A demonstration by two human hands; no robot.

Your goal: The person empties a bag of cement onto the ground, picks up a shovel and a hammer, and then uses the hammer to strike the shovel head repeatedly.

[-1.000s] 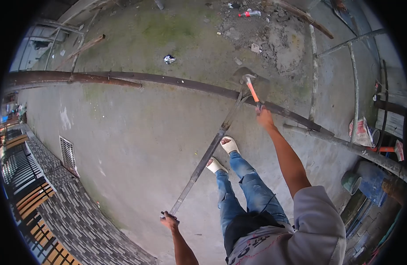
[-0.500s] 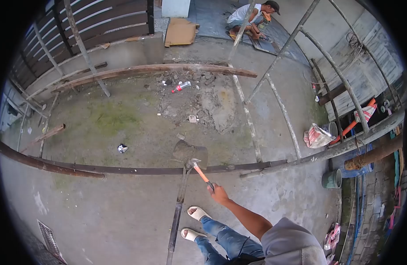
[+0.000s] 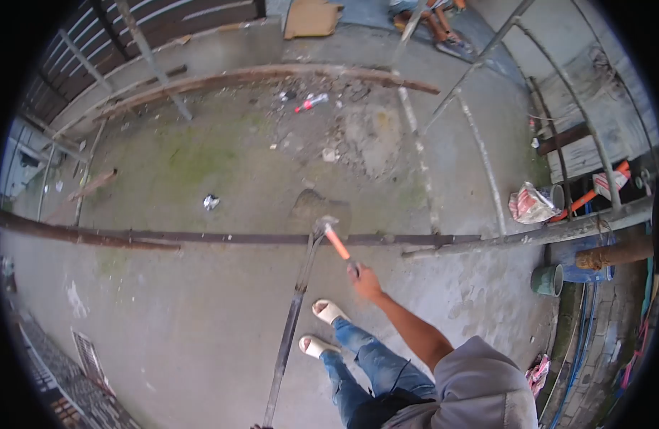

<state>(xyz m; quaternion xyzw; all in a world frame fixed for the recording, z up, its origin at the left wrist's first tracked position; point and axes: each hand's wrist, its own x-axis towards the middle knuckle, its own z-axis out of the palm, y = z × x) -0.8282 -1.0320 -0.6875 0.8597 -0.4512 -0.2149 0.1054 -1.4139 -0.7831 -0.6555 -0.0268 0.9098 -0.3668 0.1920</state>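
Observation:
In the head view my right hand [image 3: 364,281] is wrapped round the dark grip of a hammer [image 3: 337,242] with an orange handle. The hammer's head is at the neck of a shovel [image 3: 292,319], where shaft and blade meet; blur hides whether they touch. The shovel's dirt-covered blade [image 3: 317,209] lies just past a dark beam [image 3: 261,239], and its long shaft slants down to the bottom edge. There, only a sliver of my left hand [image 3: 261,427] shows, at the shaft's end; most of it is out of frame.
Metal poles [image 3: 483,163] stand ahead and to the right. Broken concrete, a plastic bottle [image 3: 311,103] and a wooden plank [image 3: 272,74] lie beyond the blade. A green bucket [image 3: 547,280] and a striped sack [image 3: 533,204] sit at the right. Another person [image 3: 437,25] crouches at the back.
The view has tipped downward, so the scene sits higher in the picture. A bit of my left hand has appeared at the bottom edge. The hammer stays by the shovel's neck.

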